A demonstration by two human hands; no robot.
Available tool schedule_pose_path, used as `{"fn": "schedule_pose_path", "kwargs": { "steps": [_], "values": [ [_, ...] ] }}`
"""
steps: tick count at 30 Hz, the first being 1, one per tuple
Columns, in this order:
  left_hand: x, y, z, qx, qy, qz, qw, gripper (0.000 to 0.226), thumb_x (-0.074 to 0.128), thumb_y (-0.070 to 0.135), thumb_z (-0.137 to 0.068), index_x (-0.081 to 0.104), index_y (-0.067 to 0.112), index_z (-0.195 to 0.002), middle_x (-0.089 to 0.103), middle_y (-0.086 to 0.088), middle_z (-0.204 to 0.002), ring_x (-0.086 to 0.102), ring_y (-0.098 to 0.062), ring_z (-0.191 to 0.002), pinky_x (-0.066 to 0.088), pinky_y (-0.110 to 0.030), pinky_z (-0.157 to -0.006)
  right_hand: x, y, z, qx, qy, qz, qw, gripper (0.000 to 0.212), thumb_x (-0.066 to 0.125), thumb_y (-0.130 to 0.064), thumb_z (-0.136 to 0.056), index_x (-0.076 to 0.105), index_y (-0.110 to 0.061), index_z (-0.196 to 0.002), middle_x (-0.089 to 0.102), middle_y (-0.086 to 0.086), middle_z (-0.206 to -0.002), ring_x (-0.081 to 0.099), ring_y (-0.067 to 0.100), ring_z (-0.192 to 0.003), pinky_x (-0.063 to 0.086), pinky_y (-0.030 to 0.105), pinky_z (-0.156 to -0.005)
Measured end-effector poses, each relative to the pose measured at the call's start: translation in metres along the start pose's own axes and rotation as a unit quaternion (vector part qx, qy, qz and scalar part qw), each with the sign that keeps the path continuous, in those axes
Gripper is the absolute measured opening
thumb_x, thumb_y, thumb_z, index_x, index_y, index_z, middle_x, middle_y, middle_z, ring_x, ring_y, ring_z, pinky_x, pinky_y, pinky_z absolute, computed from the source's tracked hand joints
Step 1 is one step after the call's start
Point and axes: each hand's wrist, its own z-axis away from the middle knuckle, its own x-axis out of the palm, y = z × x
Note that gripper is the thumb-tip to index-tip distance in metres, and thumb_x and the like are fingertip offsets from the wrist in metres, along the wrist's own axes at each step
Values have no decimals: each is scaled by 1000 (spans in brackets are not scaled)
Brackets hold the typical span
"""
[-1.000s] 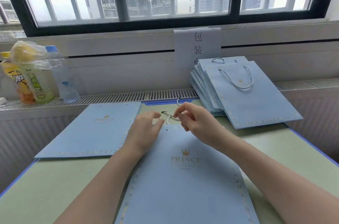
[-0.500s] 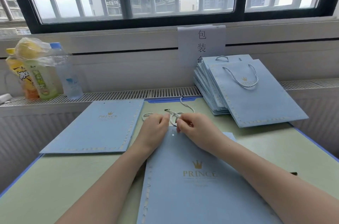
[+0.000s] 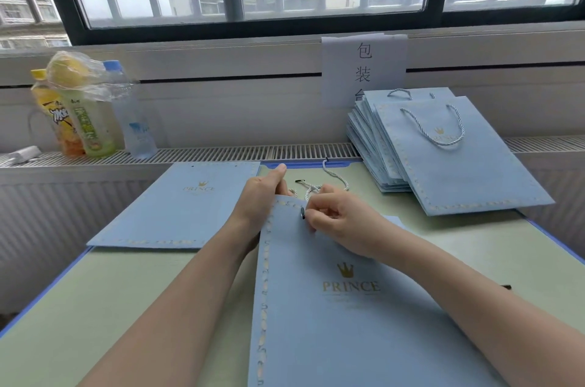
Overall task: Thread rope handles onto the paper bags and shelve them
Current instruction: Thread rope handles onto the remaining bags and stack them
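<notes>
On the tabletop (image 3: 79,307), the bag (image 3: 332,307) lies at centre, its mouth at 12 o'clock. The left hand (image 3: 258,203) grips that edge; the right hand (image 3: 338,215) pinches the rope (image 3: 332,179) tip at the hole. Threading is under way; next, I judge, feed the tip through.

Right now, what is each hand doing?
Left hand: grips the top edge of the paper bag.
Right hand: pinches the rope tip at the bag's hole.
</notes>
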Motion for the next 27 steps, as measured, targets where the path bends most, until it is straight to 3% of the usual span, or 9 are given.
{"fn": "schedule_pose_path", "kwargs": {
  "steps": [3,6,12,15,20,25,27],
  "values": [
    [0,0,1,13,6,-24,1000,56,42,32,-99,45,9,-48,54,-16,-70,50,-15,-53,41,-26,-57,-2,0,0,-4,-34,-2,999,34,53,-17,-91,53,-29,-59,41,-3,-82,43,10,-72,36,24,-70],
    [-1,0,1,19,9,-36,999,56,42,32,-99,45,8,-49,54,-15,-65,51,-15,-51,43,-22,-53,-7,-1,1,-3,-63,-13,998,34,53,-15,-91,54,-27,-59,40,-5,-82,41,1,-65,32,16,-65],
    [0,-1,0,19,3,-29,999,54,44,31,-99,46,7,-51,56,-11,-60,50,-16,-50,43,-23,-54,-3,0,-2,10,-42,16,999,32,50,-15,-91,52,-19,-59,41,-3,-81,39,3,-63,31,18,-61],
    [-1,-1,-1,10,-24,2,1000,56,45,34,-98,48,9,-48,57,-14,-64,50,-21,-56,42,-30,-61,-3,4,-4,15,-15,26,999,28,51,-17,-92,50,-10,-65,41,-3,-78,38,8,-64,31,23,-62],
    [-3,-1,-1,-5,-54,-1,999,61,42,42,-98,52,11,-46,54,-19,-73,50,-22,-57,41,-32,-63,0,12,-5,-14,53,11,998,20,61,-22,-89,48,-24,-75,45,-8,-81,44,-3,-65,35,14,-65],
    [-6,1,-2,-15,-74,-14,997,66,38,55,-95,54,12,-48,55,-21,-80,51,-25,-64,40,-34,-68,0,12,-4,-24,49,8,998,13,59,-23,-91,51,-24,-101,51,-11,-96,46,-15,-70,36,7,-66],
    [-7,1,-2,-18,-80,-19,996,68,35,60,-94,51,13,-47,55,-18,-71,50,-23,-60,39,-34,-67,-2,12,-4,-22,35,11,999,14,58,-24,-92,54,-24,-105,54,-15,-95,47,-16,-69,36,6,-66]
  ]
}}
